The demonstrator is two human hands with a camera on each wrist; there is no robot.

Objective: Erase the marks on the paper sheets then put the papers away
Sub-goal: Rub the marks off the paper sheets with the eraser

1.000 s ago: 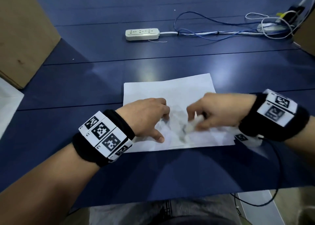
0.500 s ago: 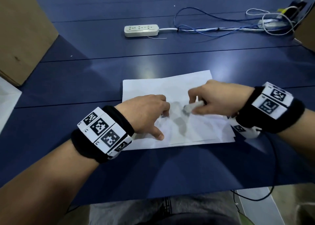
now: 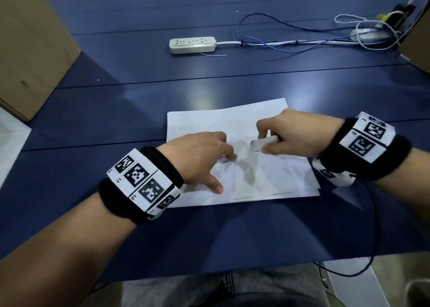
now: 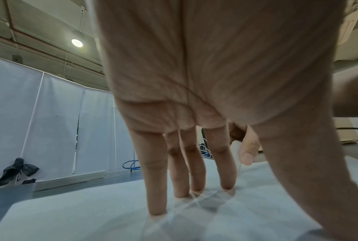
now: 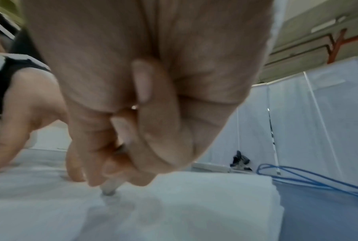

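Note:
A small stack of white paper sheets (image 3: 209,122) lies on the blue table (image 3: 116,111) in front of me. My left hand (image 3: 204,157) presses straight fingers (image 4: 155,187) and thumb down on the top sheet (image 4: 71,216), holding it flat. My right hand (image 3: 288,134) grips a white eraser (image 3: 261,143), whose greyed tip (image 5: 109,190) touches the paper (image 5: 194,203) near the sheet's middle. Faint grey smudges show on the sheet between the two hands.
A white power strip (image 3: 192,44) with blue and white cables (image 3: 290,43) lies at the back of the table. A cardboard box (image 3: 30,46) stands at the left, another at the far right edge (image 3: 416,48). The table's near edge runs just above my lap.
My right hand has carried the eraser up the sheet, away from me, and slightly right. My left hand stays pressed on the paper.

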